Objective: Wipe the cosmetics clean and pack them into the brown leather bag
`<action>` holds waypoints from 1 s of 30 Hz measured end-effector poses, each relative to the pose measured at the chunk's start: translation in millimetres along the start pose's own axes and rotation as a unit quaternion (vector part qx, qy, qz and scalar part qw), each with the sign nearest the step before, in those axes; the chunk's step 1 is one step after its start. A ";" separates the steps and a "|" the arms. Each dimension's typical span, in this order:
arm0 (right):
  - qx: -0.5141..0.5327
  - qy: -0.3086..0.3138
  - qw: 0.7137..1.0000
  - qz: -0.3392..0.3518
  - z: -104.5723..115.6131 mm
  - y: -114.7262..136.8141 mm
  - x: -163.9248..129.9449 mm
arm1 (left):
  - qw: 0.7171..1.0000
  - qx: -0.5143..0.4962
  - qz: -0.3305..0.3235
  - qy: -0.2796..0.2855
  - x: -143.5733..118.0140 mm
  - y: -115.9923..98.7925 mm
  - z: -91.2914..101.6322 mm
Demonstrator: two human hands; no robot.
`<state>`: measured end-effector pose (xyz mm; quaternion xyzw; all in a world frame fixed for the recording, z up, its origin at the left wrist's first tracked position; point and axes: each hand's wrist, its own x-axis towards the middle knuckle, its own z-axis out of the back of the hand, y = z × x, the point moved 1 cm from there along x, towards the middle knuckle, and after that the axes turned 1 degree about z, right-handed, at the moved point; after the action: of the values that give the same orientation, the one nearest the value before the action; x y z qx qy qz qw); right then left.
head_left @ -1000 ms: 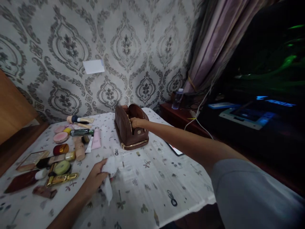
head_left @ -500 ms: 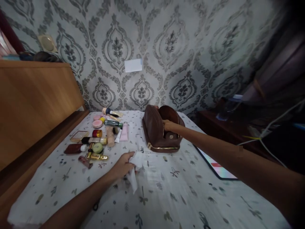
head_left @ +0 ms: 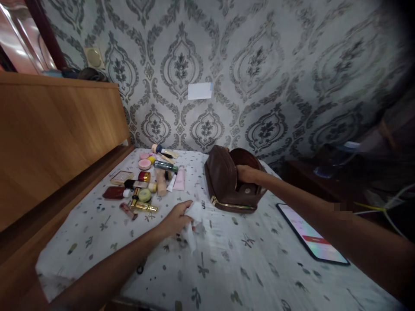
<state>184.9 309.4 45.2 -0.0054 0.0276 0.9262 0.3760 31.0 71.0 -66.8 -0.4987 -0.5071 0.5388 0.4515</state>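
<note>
My left hand (head_left: 178, 218) pinches a crumpled white wipe (head_left: 193, 214) just above the cloth, in front of the bag. A brown cosmetic bag (head_left: 223, 177) with a gold zipper stands unzipped at the middle right. My right hand (head_left: 248, 174) reaches into its opening; the fingers are hidden inside, so I cannot see whether they hold anything. Left of the bag lie several cosmetics, among them a pink tube (head_left: 180, 178), a beige bottle (head_left: 161, 183), a dark red bottle (head_left: 114, 192) and a pink compact (head_left: 144, 164).
A patterned white cloth (head_left: 223, 259) covers the table. A tablet (head_left: 317, 239) with a lit screen lies to the right, partly beneath my right forearm. Beyond the table stand a clear bottle (head_left: 337, 160) and cables. A wooden panel (head_left: 61, 147) borders the left side.
The head view has turned left, so everything sits further right in the picture. My right hand has gone a little deeper into the bag; my left hand keeps its grip on the wipe.
</note>
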 end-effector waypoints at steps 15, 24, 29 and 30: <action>-0.086 -0.104 0.990 -0.039 -24.9 66.4 -129.9 | 0.986 0.138 -0.079 -0.040 -0.2 -13.6 10.2; 0.003 -0.278 0.954 0.111 -82.2 94.9 -162.2 | 0.981 0.180 -0.045 -0.057 0.4 -8.4 17.5; 0.144 -0.150 0.961 0.183 -103.6 124.0 -145.8 | 0.942 0.301 -0.133 -0.067 4.2 -5.5 14.1; 0.170 -0.127 0.960 0.181 -107.9 129.1 -139.3 | 0.937 0.313 -0.137 -0.071 4.5 -4.0 13.2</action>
<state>193.7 114.1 -52.2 0.1817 0.1368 0.9534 0.1981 17.3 74.5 -63.3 -0.2179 -0.4070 0.6375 0.6169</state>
